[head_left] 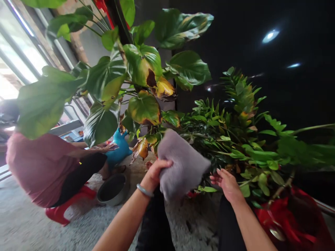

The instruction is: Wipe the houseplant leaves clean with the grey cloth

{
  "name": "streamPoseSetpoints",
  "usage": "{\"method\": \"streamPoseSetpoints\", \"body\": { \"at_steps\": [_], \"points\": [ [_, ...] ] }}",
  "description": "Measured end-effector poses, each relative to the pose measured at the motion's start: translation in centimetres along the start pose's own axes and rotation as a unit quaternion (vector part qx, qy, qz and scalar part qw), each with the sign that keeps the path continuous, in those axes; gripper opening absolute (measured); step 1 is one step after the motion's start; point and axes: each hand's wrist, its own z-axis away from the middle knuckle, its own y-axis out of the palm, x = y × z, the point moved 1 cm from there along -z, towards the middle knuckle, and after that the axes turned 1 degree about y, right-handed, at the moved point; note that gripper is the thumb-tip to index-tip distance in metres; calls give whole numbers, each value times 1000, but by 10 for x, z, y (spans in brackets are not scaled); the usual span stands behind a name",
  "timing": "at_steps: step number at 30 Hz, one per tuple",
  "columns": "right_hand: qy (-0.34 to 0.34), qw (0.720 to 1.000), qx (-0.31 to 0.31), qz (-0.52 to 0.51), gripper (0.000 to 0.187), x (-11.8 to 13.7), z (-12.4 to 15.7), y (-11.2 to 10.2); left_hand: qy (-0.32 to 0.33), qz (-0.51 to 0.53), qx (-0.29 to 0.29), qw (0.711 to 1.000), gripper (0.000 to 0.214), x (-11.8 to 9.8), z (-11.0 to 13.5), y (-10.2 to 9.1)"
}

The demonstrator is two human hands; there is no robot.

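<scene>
My left hand (pixel 156 173), with a grey bangle at the wrist, is closed on the near edge of a grey cloth (pixel 180 164) held up in front of the plants. My right hand (pixel 227 183) hovers just right of the cloth, fingers loosely spread, holding nothing, beside the fine-leaved green plant (pixel 235 139). Behind the cloth rises a big-leaved plant (pixel 136 73) with several yellowed, brown-edged leaves (pixel 162 87).
At the left a person in a pink top (pixel 39 164) squats on a red stool (pixel 65 209), reaching toward a blue watering can (pixel 119 148). A grey bowl (pixel 113 190) sits on the speckled floor. A red pot (pixel 288 216) stands at the lower right. Windows are at the far left.
</scene>
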Motion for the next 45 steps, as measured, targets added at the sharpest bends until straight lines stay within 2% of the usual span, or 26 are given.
{"method": "streamPoseSetpoints", "body": {
  "at_steps": [2, 3, 4, 6, 8, 10, 12, 15, 18, 20, 21, 23, 26, 28, 31, 34, 37, 39, 42, 45],
  "points": [
    [0, 1000, 5, -1, 38, 0, 1, 1, 52, 71, -69, 994, 24, -20, -15, -1],
    [0, 1000, 9, -1, 38, 0, 1, 2, 61, 97, -106, 988, 16, -23, -22, -3],
    [0, 1000, 12, -2, 38, -1, 2, 3, 49, 110, -138, 983, 10, -19, -27, -5],
    [3, 1000, 16, -1, 38, -2, 2, 3, -30, 94, -172, 980, 6, 1, -29, -14],
    [9, 1000, 17, 1, 35, -3, 2, 3, -135, 53, -155, 977, 7, 28, -20, -27],
    [13, 1000, 18, 2, 33, -3, 2, 2, -176, 39, -99, 979, 14, 45, -5, -41],
    [15, 1000, 22, 2, 31, -3, 1, 1, -158, 44, -41, 986, 24, 41, 6, -52],
    [17, 999, 31, 3, 31, -2, 2, 1, -75, 73, -11, 994, 26, 4, 1, -55],
    [18, 999, 36, 6, 31, 0, 3, 2, 42, 133, -67, 988, 24, -31, -23, -49],
    [18, 999, 35, 6, 31, 0, 4, 3, 65, 155, -119, 979, 24, -31, -37, -48],
    [17, 999, 34, 6, 31, 0, 4, 3, 47, 155, -140, 977, 25, -23, -40, -50],
    [23, 999, 43, 7, 30, 1, 6, 4, -28, 142, -165, 976, 28, 6, -38, -60],
    [63, 994, 92, 14, 33, 3, 11, 8, -149, 132, -159, 967, 31, 56, -16, -82],
    [97, 986, 131, 21, 39, 3, 16, 14, -195, 134, -154, 959, 31, 79, 0, -91],
    [97, 983, 152, 38, 44, -3, 22, 26, -214, 139, -151, 955, 31, 92, 12, -91],
    [42, 990, 132, 36, 46, -12, 25, 37, -213, 128, -139, 959, 29, 93, 12, -85],
    [5, 993, 115, 19, 46, -19, 25, 43, -198, 72, -101, 972, 24, 91, 15, -80],
    [0, 993, 121, 13, 45, -21, 25, 45, -157, 3, -67, 985, 25, 81, 21, -75],
    [3, 991, 131, 9, 44, -22, 25, 44, -84, -103, -17, 991, 37, 46, 32, -62],
    [13, 991, 133, 11, 42, -22, 24, 44, 0, -102, -12, 995, 43, -1, 27, -50]
  ]
}}
